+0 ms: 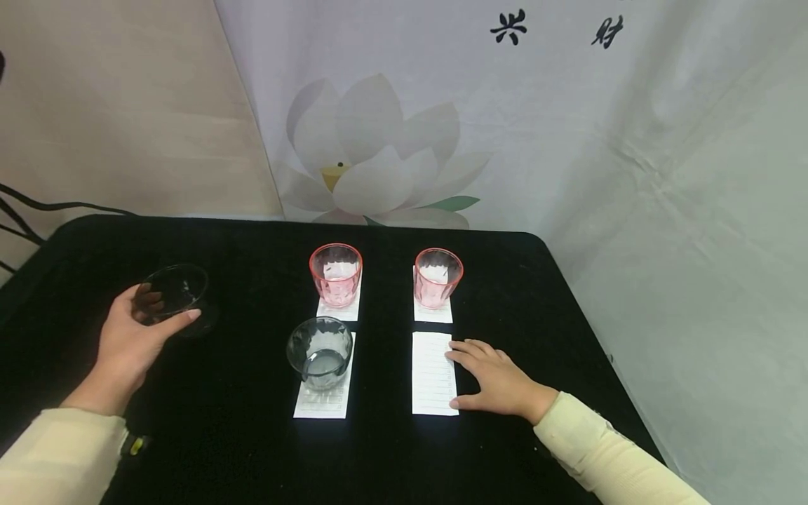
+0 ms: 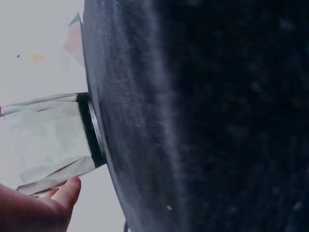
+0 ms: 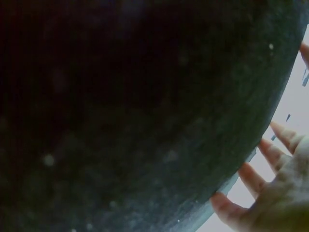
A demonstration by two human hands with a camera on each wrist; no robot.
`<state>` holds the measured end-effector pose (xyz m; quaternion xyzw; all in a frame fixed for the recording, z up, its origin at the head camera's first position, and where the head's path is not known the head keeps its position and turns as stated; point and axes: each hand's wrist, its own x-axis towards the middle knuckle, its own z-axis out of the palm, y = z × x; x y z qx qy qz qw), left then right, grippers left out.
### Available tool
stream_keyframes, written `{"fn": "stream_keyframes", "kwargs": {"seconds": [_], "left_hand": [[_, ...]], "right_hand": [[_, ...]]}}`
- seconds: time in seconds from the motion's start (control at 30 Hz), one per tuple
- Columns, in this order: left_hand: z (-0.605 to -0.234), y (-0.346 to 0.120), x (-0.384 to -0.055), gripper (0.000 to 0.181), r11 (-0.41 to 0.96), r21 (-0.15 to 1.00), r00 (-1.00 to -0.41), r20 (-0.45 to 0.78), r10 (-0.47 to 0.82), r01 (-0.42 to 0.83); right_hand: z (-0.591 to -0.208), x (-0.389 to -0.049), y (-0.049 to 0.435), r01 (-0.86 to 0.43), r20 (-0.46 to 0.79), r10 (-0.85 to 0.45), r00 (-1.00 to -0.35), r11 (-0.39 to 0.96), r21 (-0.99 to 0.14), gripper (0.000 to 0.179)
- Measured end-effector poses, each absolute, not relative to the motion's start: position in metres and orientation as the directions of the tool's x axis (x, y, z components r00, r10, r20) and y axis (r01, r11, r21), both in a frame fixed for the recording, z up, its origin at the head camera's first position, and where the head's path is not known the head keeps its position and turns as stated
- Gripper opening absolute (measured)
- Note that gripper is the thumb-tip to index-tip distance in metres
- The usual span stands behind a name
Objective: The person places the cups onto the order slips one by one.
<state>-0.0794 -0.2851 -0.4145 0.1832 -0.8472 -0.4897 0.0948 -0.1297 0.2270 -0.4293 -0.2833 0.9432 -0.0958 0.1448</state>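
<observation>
At the left of the table, my left hand (image 1: 129,340) holds a clear glass (image 1: 179,289), thumb on the near side and fingers round the far side. In the left wrist view the same glass (image 2: 53,137) shows its base close to the black surface; whether it touches cannot be told. My right hand (image 1: 499,379) lies by the right edge of a bare white lined slip (image 1: 433,375), its fingertips at the paper's edge and fingers spread. A grey glass (image 1: 322,351) stands on the slip (image 1: 322,407) to the left of that one.
Behind stand two pink glasses, one on the left (image 1: 337,277) and one on the right (image 1: 437,279), each on a white slip. The black table (image 1: 379,456) ends at a printed curtain (image 1: 536,140). Dark cables (image 1: 57,205) run at the far left.
</observation>
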Motion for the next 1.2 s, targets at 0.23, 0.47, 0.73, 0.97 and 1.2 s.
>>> {"fn": "stream_keyframes", "kwargs": {"seconds": [0.23, 0.47, 0.73, 0.97, 1.2], "left_hand": [[-0.4, -0.277, -0.077, 0.091, 0.468, 0.864, -0.913, 0.024, -0.407, -0.186], [-0.387, -0.271, -0.075, 0.089, 0.456, 0.877, -0.921, 0.041, -0.388, -0.154], [-0.37, -0.261, -0.072, 0.085, 0.445, 0.889, -0.923, 0.082, -0.375, -0.102], [-0.355, -0.25, -0.07, 0.084, 0.45, 0.891, -0.931, 0.111, -0.348, -0.062], [-0.347, -0.236, -0.07, 0.082, 0.466, 0.885, -0.941, 0.17, -0.292, 0.016]], "right_hand": [[-0.429, -0.13, 0.227, -0.503, -0.223, -0.559, -0.799, 0.823, -0.262, 0.079], [-0.429, -0.13, 0.227, -0.499, -0.231, -0.552, -0.801, 0.829, -0.254, 0.078], [-0.429, -0.13, 0.227, -0.498, -0.219, -0.556, -0.802, 0.824, -0.271, 0.078], [-0.429, -0.129, 0.227, -0.502, -0.213, -0.561, -0.8, 0.82, -0.274, 0.077], [-0.43, -0.13, 0.227, -0.502, -0.213, -0.56, -0.801, 0.822, -0.269, 0.077]]}}
